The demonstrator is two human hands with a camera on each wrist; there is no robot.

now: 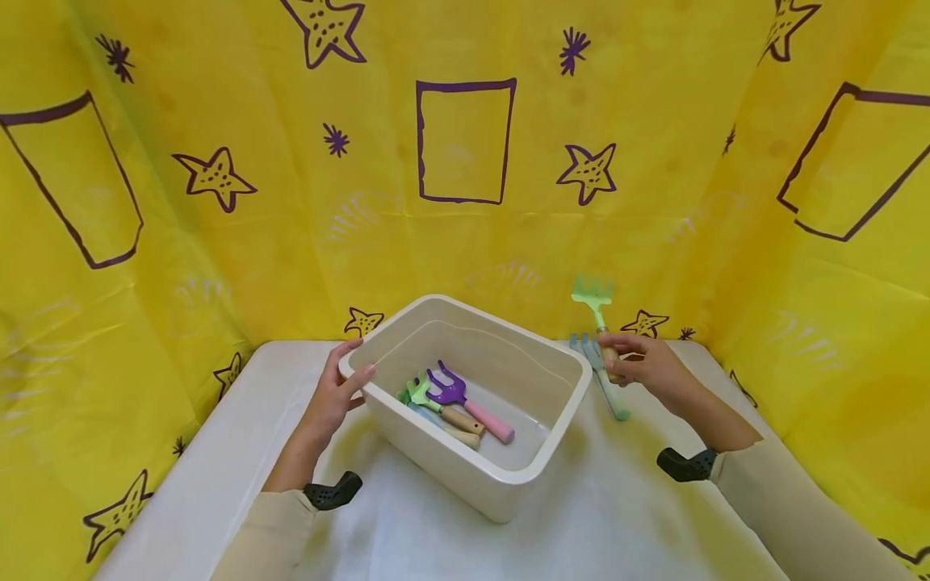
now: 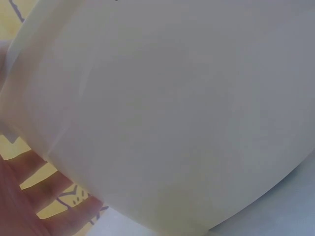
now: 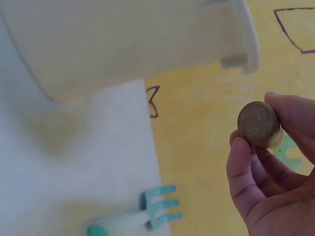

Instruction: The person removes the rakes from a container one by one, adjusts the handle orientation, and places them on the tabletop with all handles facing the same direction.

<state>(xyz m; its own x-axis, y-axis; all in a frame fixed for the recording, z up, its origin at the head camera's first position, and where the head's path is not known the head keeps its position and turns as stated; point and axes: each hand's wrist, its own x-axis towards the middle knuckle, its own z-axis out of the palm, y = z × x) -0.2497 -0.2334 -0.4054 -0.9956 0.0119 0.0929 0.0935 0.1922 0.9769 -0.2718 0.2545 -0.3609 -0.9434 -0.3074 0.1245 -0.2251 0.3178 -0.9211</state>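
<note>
My left hand (image 1: pixel 336 395) grips the left corner of a cream plastic bin (image 1: pixel 436 452), thumb over the rim and fingers outside. In the left wrist view the bin's wall (image 2: pixel 172 108) fills most of the frame. Inside lie a purple hand fork with a pink handle (image 1: pixel 488 421), a green rake with a wooden handle (image 1: pixel 458 420), and a pale-handled tool (image 1: pixel 465 438) partly hidden by the near wall. Right of the bin, my right hand (image 1: pixel 654 369) pinches the wooden handle of a light green toy rake (image 1: pixel 596 298), tines up. Below it lies a light blue rake (image 1: pixel 609 391).
A white-covered table (image 1: pixel 581 516) carries the bin and the blue rake. Yellow cloth walls (image 1: pixel 465 242) printed with stars and frames stand close behind the table and on both sides.
</note>
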